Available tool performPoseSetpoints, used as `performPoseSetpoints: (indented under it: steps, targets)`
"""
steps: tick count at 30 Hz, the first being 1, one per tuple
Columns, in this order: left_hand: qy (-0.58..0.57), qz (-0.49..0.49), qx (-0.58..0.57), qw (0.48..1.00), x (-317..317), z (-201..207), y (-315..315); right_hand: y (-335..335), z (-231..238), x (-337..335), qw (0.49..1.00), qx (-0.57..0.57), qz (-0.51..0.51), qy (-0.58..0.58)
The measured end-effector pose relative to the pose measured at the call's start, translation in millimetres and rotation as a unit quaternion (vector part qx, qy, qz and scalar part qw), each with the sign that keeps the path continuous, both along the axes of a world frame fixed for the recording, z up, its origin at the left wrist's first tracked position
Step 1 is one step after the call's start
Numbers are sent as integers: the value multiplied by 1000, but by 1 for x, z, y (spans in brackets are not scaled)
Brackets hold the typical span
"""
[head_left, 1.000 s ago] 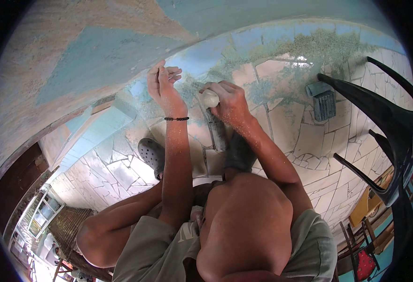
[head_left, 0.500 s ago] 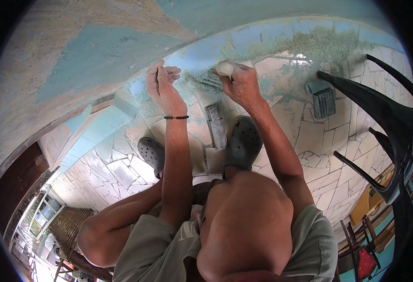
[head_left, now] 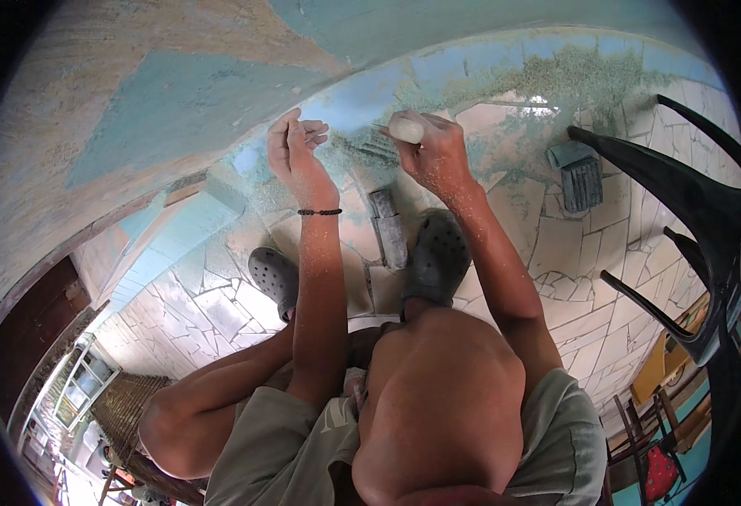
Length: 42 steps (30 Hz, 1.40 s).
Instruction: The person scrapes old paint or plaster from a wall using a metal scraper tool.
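My right hand [head_left: 436,152] is closed round a tool with a pale, rounded handle [head_left: 406,129]. The butt of the handle faces up, and the tool's working end is mostly hidden below the fist. Beside it on the left, my left hand [head_left: 300,156] is raised near the foot of the wall, holding nothing, its fingers loosely bent and apart. Pale dust coats both hands and specks the forearms. Just beyond them the wall [head_left: 202,101] shows blue-green paint and bare beige patches. Blue-green flakes and dust [head_left: 585,80] lie along the wall's base.
Between my dark clogs [head_left: 439,253] a grey block [head_left: 389,228] lies on the irregular stone-tile floor [head_left: 568,253]. A dark ribbed block [head_left: 581,184] lies farther right, close to the legs of a black plastic chair [head_left: 674,169]. A pale blue ledge [head_left: 176,228] runs along the left.
My left hand has shifted slightly right. My right hand and the tool handle have moved a little downward in the picture, with the grip unchanged.
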<state>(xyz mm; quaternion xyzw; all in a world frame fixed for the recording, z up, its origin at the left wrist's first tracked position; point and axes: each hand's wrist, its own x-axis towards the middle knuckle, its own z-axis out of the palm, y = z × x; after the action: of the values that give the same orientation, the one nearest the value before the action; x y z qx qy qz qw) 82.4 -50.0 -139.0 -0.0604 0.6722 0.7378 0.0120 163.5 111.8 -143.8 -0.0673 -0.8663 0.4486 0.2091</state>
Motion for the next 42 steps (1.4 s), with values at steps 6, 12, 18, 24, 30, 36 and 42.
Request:
performPoseSetpoints:
  steps: [6, 12, 18, 24, 30, 36, 42]
  targets:
    - [4, -7, 4, 1000, 4, 0, 3, 1, -6, 1, 999, -6, 31, -24]
    - [6, -16, 5, 1000, 4, -1, 3, 11, -4, -7, 998, 16, 58, -16]
    - [-1, -17, 2, 1000, 3, 1, 5, 17, -1, -14, 995, -2, 70, -77]
    - [3, -17, 2, 1000, 1, 1, 4, 22, 2, -17, 987, -6, 103, -126]
    - [-1, -22, 8, 1000, 1, 1, 3, 16, 5, -13, 986, 40, 127, -101]
    - [1, -19, -3, 1000, 2, -1, 5, 8, 5, 1, 982, 46, 146, -107]
    - [8, -24, -11, 1000, 3, -1, 4, 11, 2, 12, 991, 35, 104, -82]
